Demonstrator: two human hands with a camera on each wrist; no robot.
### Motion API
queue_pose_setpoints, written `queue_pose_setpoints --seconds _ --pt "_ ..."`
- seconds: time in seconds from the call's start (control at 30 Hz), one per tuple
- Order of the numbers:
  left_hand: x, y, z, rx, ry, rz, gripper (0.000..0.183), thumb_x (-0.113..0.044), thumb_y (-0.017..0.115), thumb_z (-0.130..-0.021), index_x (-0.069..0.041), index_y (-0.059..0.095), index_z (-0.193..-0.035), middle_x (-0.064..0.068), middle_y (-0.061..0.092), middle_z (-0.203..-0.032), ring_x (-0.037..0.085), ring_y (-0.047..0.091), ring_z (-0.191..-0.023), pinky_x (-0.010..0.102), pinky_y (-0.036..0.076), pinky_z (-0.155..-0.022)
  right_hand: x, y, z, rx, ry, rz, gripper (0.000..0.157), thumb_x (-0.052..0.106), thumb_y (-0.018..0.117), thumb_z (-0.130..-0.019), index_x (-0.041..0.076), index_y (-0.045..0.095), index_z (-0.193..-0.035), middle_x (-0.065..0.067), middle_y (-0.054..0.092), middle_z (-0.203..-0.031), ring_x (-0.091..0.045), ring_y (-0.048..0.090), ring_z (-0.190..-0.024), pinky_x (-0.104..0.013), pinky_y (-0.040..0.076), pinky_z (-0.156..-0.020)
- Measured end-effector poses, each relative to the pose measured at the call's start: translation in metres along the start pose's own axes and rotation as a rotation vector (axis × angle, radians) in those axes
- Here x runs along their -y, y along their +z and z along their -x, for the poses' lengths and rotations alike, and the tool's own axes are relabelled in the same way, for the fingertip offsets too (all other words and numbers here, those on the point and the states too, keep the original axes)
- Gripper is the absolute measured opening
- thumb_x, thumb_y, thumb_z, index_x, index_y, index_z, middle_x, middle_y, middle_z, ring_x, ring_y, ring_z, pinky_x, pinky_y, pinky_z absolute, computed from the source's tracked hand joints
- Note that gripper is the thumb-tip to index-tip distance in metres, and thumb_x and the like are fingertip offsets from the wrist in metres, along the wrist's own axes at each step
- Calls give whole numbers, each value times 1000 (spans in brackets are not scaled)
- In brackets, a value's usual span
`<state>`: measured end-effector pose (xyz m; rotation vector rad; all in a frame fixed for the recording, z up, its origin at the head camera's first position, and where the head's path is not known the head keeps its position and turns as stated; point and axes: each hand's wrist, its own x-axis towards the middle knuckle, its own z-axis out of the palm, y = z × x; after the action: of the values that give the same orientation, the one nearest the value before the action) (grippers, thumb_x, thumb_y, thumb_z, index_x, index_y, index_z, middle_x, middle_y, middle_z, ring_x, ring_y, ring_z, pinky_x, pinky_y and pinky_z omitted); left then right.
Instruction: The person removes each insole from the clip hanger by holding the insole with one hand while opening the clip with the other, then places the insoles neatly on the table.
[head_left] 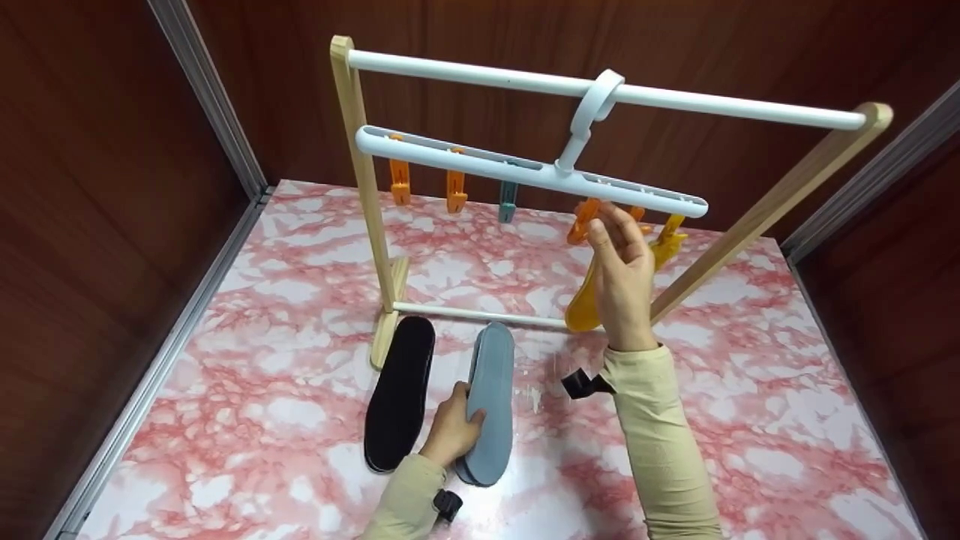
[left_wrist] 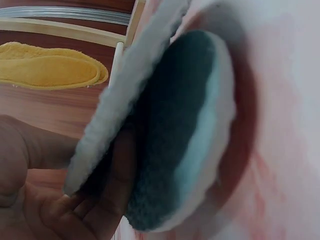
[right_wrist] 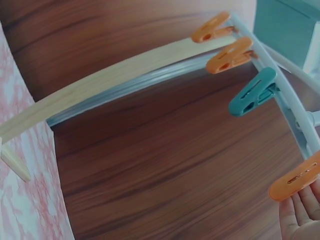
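Working between dark wood panels point(head_left: 112, 225), over a pink-and-white marbled bench point(head_left: 285, 412). Facing a rack point(head_left: 480, 74) with pale wooden posts and white bars, and a white hanger point(head_left: 480, 166) hooked over its top bar. Seeing a black insole point(head_left: 401, 394) flat on the bench, just left of two grey-blue insoles point(head_left: 495, 405), stacked but parted in the left wrist view. Noting yellow insoles point(head_left: 581, 304) hung toward the hanger's right end, partly hidden. Gripping the upper grey-blue insole in the left hand point(head_left: 454, 427), with thumb on its face and a finger between the two. Pinching an orange clip point(head_left: 582, 224) with the right hand point(head_left: 624, 262), raised to the hanger just right of its hook. Counting two orange clips point(head_left: 400, 184) and a teal clip point(head_left: 508, 202) left of that hook, plus a yellow clip point(head_left: 673, 223) near the right end.
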<state>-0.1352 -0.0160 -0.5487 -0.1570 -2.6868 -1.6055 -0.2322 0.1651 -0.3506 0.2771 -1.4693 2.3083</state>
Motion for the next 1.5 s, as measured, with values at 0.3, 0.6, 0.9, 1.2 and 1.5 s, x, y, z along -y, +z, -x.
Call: queue_pose_setpoints --seconds 0.3,0.6,0.9,1.2,1.5 --pt "-8 2 2 -111 -25 -166 36 1 72 -78 6 49 -105 28 66 -91 43 66 -83 50 52 -72 3 -3 3 15 18 86 34 3 53 -95 -5 52 -128 -6 59 -121 -18 54 -112 -27 40 -104" --pt "-13 7 2 -192 -20 -473 41 -10 78 -75 6 52 -104 19 59 -86 37 64 -70 46 52 -60 5 -5 5 44 6 150 37 2 53 -95 -6 51 -131 -9 60 -124 -21 52 -120 -31 37 -107" --pt "-16 8 0 -216 -24 -586 47 -12 80 -73 6 54 -107 17 55 -89 34 61 -77 44 52 -59 8 -8 8 70 -27 225 40 1 54 -94 -7 51 -133 -14 56 -133 -21 54 -122 -31 39 -106" --pt "-28 14 -13 -214 83 -600 53 -12 81 -72 7 52 -112 21 51 -102 34 53 -88 41 51 -62 12 -16 11 101 -44 313 40 3 56 -94 -5 52 -133 -15 54 -137 -21 54 -124 -30 42 -104" --pt "-60 20 -49 -63 259 -534 55 -22 73 -82 9 50 -121 23 52 -114 35 50 -105 43 46 -88 11 -24 14 93 -117 293 27 0 58 -93 -8 62 -118 -15 66 -117 -23 62 -109 -33 48 -97"
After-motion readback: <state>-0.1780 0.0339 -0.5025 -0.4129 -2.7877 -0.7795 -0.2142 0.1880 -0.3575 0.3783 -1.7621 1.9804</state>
